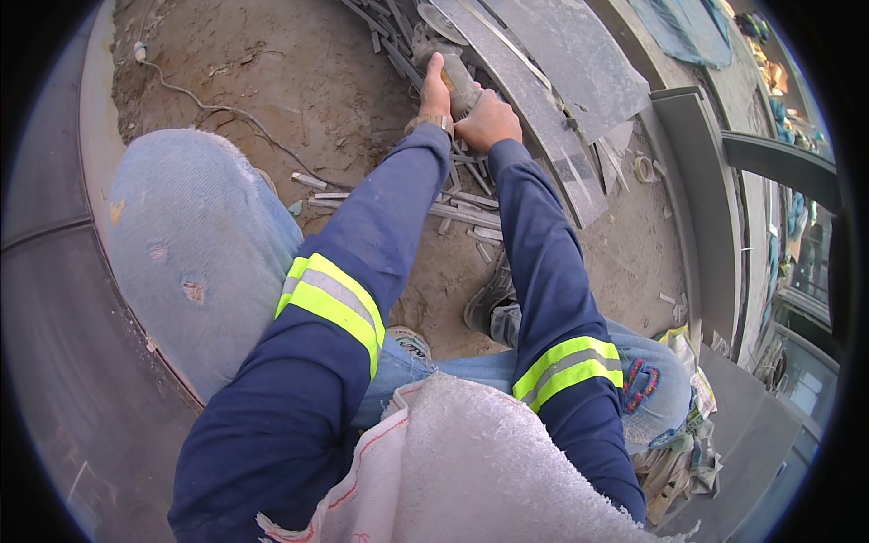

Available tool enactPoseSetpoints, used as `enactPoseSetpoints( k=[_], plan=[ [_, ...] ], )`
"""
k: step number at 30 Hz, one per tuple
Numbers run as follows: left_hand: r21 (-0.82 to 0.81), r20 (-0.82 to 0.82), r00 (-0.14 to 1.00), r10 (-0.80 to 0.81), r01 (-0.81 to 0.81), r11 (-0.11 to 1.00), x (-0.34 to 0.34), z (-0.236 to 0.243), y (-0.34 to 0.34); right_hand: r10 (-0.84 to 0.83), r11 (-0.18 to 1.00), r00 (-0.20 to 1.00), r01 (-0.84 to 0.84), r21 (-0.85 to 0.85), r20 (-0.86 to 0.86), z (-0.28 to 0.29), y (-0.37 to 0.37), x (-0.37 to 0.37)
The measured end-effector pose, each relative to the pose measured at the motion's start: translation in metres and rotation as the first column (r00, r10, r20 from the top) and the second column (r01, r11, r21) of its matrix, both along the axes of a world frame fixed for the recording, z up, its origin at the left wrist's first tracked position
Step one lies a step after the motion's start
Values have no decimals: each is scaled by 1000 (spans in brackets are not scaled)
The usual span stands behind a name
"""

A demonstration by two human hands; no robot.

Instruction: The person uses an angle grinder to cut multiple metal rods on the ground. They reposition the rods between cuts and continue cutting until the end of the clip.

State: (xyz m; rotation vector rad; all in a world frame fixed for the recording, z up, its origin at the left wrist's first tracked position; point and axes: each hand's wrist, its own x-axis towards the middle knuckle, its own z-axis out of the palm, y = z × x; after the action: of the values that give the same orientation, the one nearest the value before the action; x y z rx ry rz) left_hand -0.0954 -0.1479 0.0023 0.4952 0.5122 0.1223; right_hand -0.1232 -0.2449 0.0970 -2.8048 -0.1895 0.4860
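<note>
Both arms, in dark blue sleeves with yellow-green reflective bands, reach forward between my bent knees. My left hand (436, 93) is closed round the front of a dusty angle grinder (463, 86), thumb on top. Wrapped round the rear of the tool's body is my right hand (490, 121). The grinder's round disc (443, 24) lies by the left edge of a long grey slab (529, 113); whether it touches the slab, I cannot tell. The fingers' undersides are hidden.
Thin grey offcut strips (466, 215) litter the dirt below my hands. A pale cord (237, 110) runs along the ground at left. A wider grey slab (575, 59) and a tape roll (644, 169) lie right. Dark panels (77, 317) border the left side.
</note>
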Motion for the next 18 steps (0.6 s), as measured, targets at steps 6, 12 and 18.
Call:
enactPoseSetpoints(
  k=[6, 12, 18],
  plan=[
    [-8, 0, 1000, 9, -9, 1000, -2, 3, -4, 3, 1000, 1000, -3, 0, -2, -1, -2, 0],
    [9, -21, 1000, -7, 7, 1000, -9, 4, -6, 22, 1000, 1000, -22, 16, -1, -1, -9, -6],
    [18, -12, 1000, -12, 12, 1000, -19, 10, -13, 13, 1000, 1000, -12, 24, -16, 4, -16, -16]
  ],
)
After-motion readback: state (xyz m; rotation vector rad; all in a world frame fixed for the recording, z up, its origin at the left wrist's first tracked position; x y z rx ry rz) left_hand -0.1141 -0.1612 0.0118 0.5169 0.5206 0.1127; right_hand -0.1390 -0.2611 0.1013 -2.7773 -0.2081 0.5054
